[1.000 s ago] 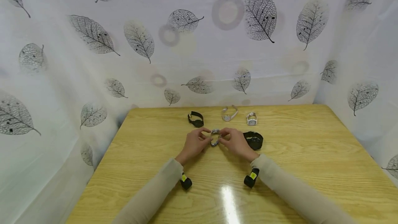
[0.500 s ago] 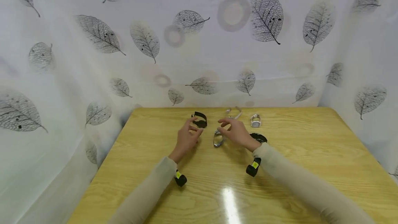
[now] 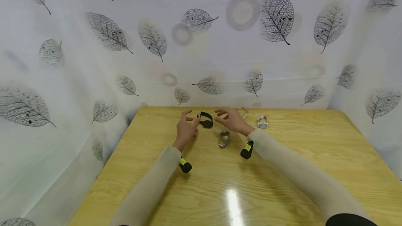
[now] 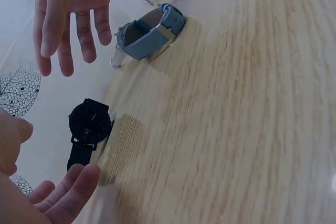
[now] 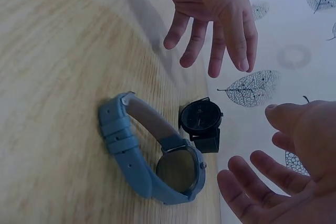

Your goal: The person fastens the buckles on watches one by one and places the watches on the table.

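A black wristwatch (image 3: 206, 123) with a dark round dial stands at the back of the table. On its left side is my left hand (image 3: 186, 129), fingers parted, the thumb close to the strap in the head view. My right hand (image 3: 231, 120) hovers to the right of it with relaxed fingers, holding nothing. The left wrist view shows the black watch's dial (image 4: 90, 123) between the two hands. Nearer to me, a blue-grey strap watch (image 3: 224, 139) rests on its side with its band closed in a loop; its buckled strap (image 5: 123, 137) shows in the right wrist view.
A white square-faced watch (image 3: 262, 122) stands at the back right. Behind my right hand a pale strap (image 3: 245, 113) sticks out, mostly hidden. The wooden table (image 3: 150, 121) ends at a leaf-printed cloth (image 3: 201, 44).
Both hands have let go of the blue-grey watch, which stays on the table. They have moved away from me to either side of the black watch. The second black watch is now hidden behind my right arm.
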Tool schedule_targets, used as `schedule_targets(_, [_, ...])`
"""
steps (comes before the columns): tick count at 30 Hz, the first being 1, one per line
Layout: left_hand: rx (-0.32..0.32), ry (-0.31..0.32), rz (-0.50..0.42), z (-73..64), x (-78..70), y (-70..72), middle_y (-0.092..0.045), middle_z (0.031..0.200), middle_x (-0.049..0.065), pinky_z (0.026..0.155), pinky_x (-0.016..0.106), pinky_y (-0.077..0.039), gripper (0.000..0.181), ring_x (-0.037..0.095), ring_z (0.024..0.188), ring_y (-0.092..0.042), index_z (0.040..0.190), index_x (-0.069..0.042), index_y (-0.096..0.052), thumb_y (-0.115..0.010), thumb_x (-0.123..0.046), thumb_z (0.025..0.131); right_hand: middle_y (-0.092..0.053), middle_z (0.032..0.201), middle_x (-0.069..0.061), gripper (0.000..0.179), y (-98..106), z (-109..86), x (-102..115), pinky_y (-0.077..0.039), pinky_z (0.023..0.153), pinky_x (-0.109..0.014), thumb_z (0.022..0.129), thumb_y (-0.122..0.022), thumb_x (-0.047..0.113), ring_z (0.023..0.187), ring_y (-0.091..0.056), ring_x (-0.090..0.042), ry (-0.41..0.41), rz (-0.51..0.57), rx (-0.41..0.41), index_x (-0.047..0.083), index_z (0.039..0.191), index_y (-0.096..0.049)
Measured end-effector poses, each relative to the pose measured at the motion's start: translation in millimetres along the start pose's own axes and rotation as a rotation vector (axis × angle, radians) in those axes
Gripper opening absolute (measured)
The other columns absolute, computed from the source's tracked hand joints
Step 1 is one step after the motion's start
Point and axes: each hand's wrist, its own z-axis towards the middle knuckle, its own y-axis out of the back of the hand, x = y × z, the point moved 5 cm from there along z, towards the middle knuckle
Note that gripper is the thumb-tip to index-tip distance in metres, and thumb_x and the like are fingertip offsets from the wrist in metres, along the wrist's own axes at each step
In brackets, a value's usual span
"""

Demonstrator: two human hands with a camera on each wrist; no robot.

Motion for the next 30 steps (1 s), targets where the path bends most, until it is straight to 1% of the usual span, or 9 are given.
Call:
schedule_targets(3, [-0.011,0.020,0.014,1.9,2.4,-2.0,-0.058,0.133,0.025,0.053,0.031,-0.058,0.060,0.024,0.068,-0.073,0.152,-0.013,-0.042,-0.070,-0.027,0.101,-0.061,0.138,-0.021,0.044,-5.5,7.7,-4.8,-0.060,0.087,-0.044,0.105,-0.063,0.023,0.112,-0.066,-0.035,-0.018,0.015,0.018,0.006,0.145,-0.056])
schedule_targets(5, [-0.007,0.033,-0.010,3.1,4.2,-3.8,-0.056,0.134,0.026,0.050,0.032,-0.058,0.062,0.024,0.064,-0.071,0.153,-0.013,-0.040,-0.069,-0.026,0.101,-0.061,0.138,-0.022,0.045,-8.6,11.4,-7.4,-0.062,0.080,-0.041,0.105,-0.063,0.023,0.106,-0.069,-0.035,-0.031,0.032,0.028,0.005,0.146,-0.055])
schedule_targets(8, [0.009,0.060,-0.059,4.4,6.5,-7.3,-0.053,0.135,0.026,0.046,0.034,-0.058,0.064,0.023,0.060,-0.068,0.155,-0.013,-0.037,-0.069,-0.024,0.101,-0.061,0.137,-0.023,0.047,-11.9,16.1,-11.9,-0.062,0.076,-0.040,0.105,-0.063,0.025,0.101,-0.071,-0.036,-0.039,0.035,0.029,0.002,0.145,-0.055])
schedule_targets(11, [0.021,0.092,-0.089,6.2,9.1,-11.2,-0.051,0.135,0.024,0.047,0.034,-0.059,0.064,0.022,0.059,-0.067,0.156,-0.013,-0.035,-0.068,-0.023,0.101,-0.062,0.137,-0.023,0.046,-13.8,19.8,-17.0,-0.060,0.087,-0.047,0.104,-0.064,0.024,0.111,-0.067,-0.038,-0.046,0.017,0.028,0.002,0.144,-0.057])
schedule_targets(15, [0.051,0.127,-0.148,9.4,10.7,-18.4,-0.049,0.138,0.022,0.051,0.036,-0.061,0.064,0.025,0.063,-0.069,0.156,-0.015,-0.035,-0.067,-0.024,0.102,-0.062,0.138,-0.019,0.045,-16.3,25.9,-26.6,-0.051,0.103,-0.053,0.104,-0.064,0.027,0.126,-0.059,-0.037,-0.087,-0.005,0.037,0.005,0.143,-0.059])
schedule_targets(18, [0.069,0.160,-0.196,12.6,11.5,-23.8,-0.047,0.141,0.022,0.054,0.039,-0.062,0.060,0.027,0.067,-0.071,0.155,-0.016,-0.037,-0.066,-0.024,0.103,-0.062,0.139,-0.017,0.045,-19.5,32.2,-33.5,-0.055,0.098,-0.049,0.105,-0.063,0.028,0.117,-0.065,-0.032,-0.121,0.017,0.060,0.008,0.144,-0.058])
schedule_targets(21, [0.065,0.194,-0.221,16.8,13.1,-26.9,-0.048,0.143,0.023,0.056,0.039,-0.063,0.056,0.026,0.069,-0.073,0.152,-0.016,-0.040,-0.067,-0.022,0.103,-0.060,0.140,-0.019,0.044,-21.7,38.3,-35.8,-0.061,0.083,-0.041,0.105,-0.063,0.026,0.098,-0.073,-0.027,-0.135,0.054,0.084,0.008,0.144,-0.058])
schedule_targets(23, [0.060,0.206,-0.231,19.3,14.0,-28.0,-0.049,0.142,0.023,0.057,0.038,-0.063,0.054,0.026,0.070,-0.074,0.150,-0.014,-0.042,-0.067,-0.020,0.103,-0.060,0.140,-0.021,0.043,-22.3,41.8,-35.8,-0.062,0.076,-0.036,0.104,-0.063,0.024,0.091,-0.075,-0.024,-0.139,0.073,0.090,0.007,0.144,-0.058])
schedule_targets(30, [0.064,0.191,-0.255,24.5,16.0,-28.6,-0.064,0.126,0.023,0.057,0.038,-0.063,0.044,0.028,0.068,-0.074,0.143,-0.005,-0.049,-0.066,-0.014,0.103,-0.059,0.139,-0.024,0.042,-27.4,48.6,-31.9,-0.062,0.075,-0.034,0.104,-0.064,0.018,0.096,-0.074,-0.027,-0.163,0.135,0.132,0.002,0.142,-0.058])
